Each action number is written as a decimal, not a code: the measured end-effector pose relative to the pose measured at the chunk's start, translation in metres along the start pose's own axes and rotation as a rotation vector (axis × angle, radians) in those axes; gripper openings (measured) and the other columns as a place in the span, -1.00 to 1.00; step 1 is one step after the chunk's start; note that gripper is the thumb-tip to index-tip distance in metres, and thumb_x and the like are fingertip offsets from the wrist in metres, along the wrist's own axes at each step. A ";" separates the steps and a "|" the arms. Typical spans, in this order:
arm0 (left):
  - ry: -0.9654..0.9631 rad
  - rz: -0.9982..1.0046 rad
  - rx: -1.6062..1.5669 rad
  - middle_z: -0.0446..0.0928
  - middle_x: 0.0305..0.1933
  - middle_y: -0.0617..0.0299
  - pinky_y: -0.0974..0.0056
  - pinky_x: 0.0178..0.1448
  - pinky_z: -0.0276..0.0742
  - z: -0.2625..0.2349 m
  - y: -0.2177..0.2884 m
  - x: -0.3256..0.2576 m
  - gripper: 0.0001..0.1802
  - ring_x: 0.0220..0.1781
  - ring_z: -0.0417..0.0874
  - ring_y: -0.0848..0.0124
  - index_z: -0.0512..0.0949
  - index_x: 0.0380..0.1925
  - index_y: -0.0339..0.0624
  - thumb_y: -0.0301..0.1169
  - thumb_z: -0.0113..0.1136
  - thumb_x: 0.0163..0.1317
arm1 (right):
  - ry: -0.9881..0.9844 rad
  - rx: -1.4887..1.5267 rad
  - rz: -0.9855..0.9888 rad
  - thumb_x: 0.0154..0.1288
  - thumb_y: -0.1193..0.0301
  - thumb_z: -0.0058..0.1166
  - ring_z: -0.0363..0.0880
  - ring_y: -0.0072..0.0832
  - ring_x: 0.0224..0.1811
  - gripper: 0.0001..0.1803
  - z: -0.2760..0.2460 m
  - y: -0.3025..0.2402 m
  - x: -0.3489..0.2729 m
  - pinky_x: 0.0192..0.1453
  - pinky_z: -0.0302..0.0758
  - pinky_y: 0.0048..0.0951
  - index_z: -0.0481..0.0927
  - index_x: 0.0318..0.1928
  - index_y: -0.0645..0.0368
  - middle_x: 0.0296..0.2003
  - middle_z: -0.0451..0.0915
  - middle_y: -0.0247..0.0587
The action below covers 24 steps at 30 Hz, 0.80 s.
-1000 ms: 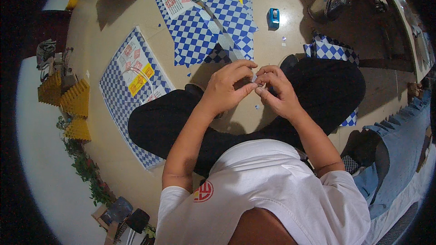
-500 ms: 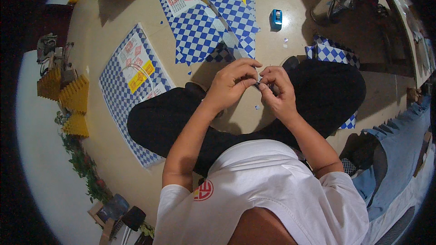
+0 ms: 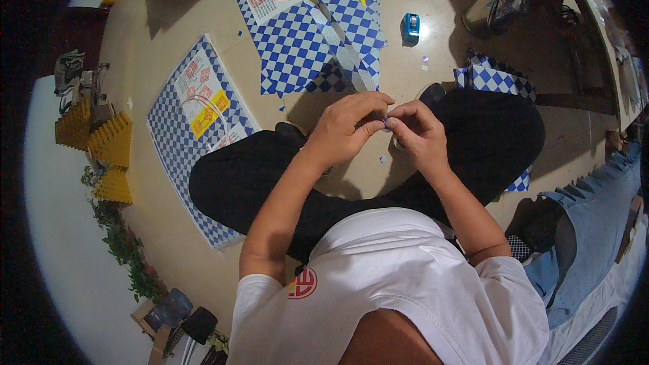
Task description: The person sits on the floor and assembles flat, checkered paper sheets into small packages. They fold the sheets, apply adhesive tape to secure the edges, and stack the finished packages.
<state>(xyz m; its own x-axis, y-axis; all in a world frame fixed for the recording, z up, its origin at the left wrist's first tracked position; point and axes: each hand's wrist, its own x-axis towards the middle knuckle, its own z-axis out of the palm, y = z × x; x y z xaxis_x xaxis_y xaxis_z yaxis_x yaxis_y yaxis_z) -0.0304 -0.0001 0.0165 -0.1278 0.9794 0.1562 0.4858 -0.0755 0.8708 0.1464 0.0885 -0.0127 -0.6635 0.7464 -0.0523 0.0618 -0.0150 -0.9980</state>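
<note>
We see the left hand point(image 3: 348, 128) and right hand point(image 3: 420, 136) meeting fingertip to fingertip above the floor point(image 3: 169, 0), both grips pinching a tiny piece point(image 3: 385, 120) (too small to identify).

I see my left hand point(image 3: 348, 128) and right hand point(image 3: 418, 136) meeting fingertip to fingertip above my crossed legs on the beige tiled floor point(image 3: 433, 34); a tiny pale scrap point(image 3: 385, 120) sits between the two grips; ahead lies a blue-and-white chequered paper sheet point(image 3: 304, 34) with a long metal ruler point(image 3: 341, 47) on it; a small blue tape dispenser point(image 3: 410, 27) lies right of that sheet; a second chequered sheet point(image 3: 189, 142) lies to my left; yellow pleated paper fans point(image 3: 111, 138) stand left of it.
</note>
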 end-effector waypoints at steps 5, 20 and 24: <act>-0.039 -0.043 0.050 0.66 0.05 0.10 0.17 0.06 0.61 -0.004 0.007 0.005 -0.63 -0.03 0.71 0.19 0.56 0.00 -0.16 -0.47 0.33 0.17 | 0.034 0.052 0.119 0.25 0.47 0.32 0.49 -0.69 -0.34 -0.81 0.002 -0.006 0.005 -0.20 0.49 -0.57 0.58 -0.19 0.21 -0.38 0.55 -0.45; -0.099 0.033 0.424 0.57 0.07 0.09 0.14 0.08 0.58 -0.017 0.008 0.001 -0.58 0.06 0.65 0.17 0.60 0.01 -0.12 -0.35 0.41 0.13 | -0.183 0.189 0.129 0.40 0.39 0.15 0.54 -0.57 -0.02 -0.73 0.001 0.002 0.006 0.12 0.48 -0.45 0.55 0.04 0.21 -0.06 0.57 -0.29; 0.164 -0.087 0.192 0.52 -0.02 0.12 0.24 0.07 0.54 -0.039 0.001 -0.006 -0.67 -0.03 0.61 0.25 0.59 -0.08 -0.18 -0.42 0.40 0.14 | -0.202 -0.115 -0.192 0.28 0.41 0.23 0.50 -0.28 0.13 -0.67 0.009 0.000 0.015 0.28 0.38 -0.29 0.57 0.05 0.15 -0.02 0.59 -0.20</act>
<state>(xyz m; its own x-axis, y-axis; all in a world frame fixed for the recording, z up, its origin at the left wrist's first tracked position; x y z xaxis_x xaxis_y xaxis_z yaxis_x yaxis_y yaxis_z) -0.0623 -0.0134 0.0349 -0.3069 0.9362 0.1712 0.6199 0.0602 0.7824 0.1297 0.0936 -0.0136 -0.8053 0.5806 0.1197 -0.0028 0.1982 -0.9802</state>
